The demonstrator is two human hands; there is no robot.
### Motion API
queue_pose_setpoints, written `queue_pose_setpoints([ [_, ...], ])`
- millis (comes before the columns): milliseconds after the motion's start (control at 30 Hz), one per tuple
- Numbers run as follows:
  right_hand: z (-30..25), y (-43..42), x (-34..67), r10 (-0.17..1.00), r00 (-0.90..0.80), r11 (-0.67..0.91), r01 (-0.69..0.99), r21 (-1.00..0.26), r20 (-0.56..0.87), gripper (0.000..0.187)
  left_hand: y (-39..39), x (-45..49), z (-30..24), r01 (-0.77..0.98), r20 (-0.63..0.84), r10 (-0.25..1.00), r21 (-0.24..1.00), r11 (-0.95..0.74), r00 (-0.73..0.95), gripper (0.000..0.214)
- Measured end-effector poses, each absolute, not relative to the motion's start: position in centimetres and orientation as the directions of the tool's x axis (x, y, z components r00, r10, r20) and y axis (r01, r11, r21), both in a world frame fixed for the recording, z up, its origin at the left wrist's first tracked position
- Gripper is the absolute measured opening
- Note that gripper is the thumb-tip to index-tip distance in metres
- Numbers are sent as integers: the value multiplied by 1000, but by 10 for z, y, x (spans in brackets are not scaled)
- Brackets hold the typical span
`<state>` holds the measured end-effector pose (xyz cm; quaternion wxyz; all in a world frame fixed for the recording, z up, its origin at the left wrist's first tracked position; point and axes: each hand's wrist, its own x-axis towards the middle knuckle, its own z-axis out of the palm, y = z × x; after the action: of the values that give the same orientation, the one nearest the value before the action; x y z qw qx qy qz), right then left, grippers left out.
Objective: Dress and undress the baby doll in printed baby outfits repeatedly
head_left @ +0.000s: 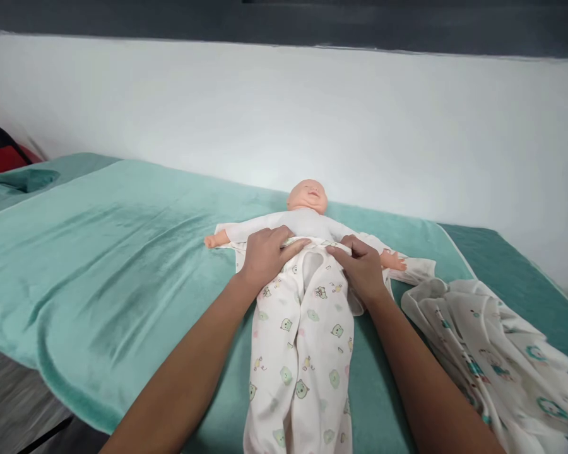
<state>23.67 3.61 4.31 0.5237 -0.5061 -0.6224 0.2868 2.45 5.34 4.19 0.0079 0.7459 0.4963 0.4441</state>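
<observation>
A baby doll [307,197] lies on its back, head toward the wall and arms spread to the sides. White baby pants [299,340] with small green and yellow animal prints cover its legs and reach the bottom of the view. My left hand [269,252] grips the waistband on one side, thumb on top. On the other side, my right hand [360,261] pinches the same waistband. Between my hands the front of the pants opens in a small gap. A white printed shirt [416,269] is spread beneath the doll, its sleeves showing past both doll arms.
A rumpled white cloth [487,353] with printed figures lies at the right. A teal blanket [123,271] covers the table, over a darker green cover [511,271]. Behind stands a white wall [265,113]. Something red and black [0,154] shows at the far left.
</observation>
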Motion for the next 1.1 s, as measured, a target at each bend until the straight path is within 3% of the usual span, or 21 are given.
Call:
queue_pose_setpoints([
  [200, 48, 29, 259, 987, -129, 138, 363, -921, 97, 49, 49, 0, 40, 654, 431, 891, 635, -410, 140, 47],
  [367, 56, 17, 280, 896, -436, 94, 369, -925, -83, 35, 28, -31, 35, 534, 150, 959, 805, -259, 239, 42],
  [433, 59, 11, 279, 900, -418, 72, 417, -906, -121, 47, 17, -41, 36, 450, 49, 944, 870, -200, 325, 41],
  [500, 60, 7, 274, 927, -354, 50, 445, -894, -124, 46, 8, -45, 37, 409, 0, 938, 900, -151, 346, 48],
  [600, 61, 4, 266, 953, -295, 69, 446, -892, -74, 36, 3, -43, 37, 409, 27, 963, 902, -139, 268, 40],
  [700, 60, 4, 261, 966, -257, 163, 477, -864, 40, 33, 8, -34, 35, 430, 153, 972, 876, -217, 178, 39],
  [833, 54, 5, 254, 958, -160, 288, 484, -826, 240, 24, 25, -19, 31, 595, 374, 927, 739, -317, 30, 30],
  [933, 48, 5, 245, 932, -6, 306, 549, -778, 361, 17, 38, -8, 28, 692, 480, 874, 655, -304, -71, 21],
  [1100, 44, 7, 237, 950, 67, 207, 596, -776, 305, 6, 44, 0, 23, 683, 434, 894, 687, -250, -109, 11],
])
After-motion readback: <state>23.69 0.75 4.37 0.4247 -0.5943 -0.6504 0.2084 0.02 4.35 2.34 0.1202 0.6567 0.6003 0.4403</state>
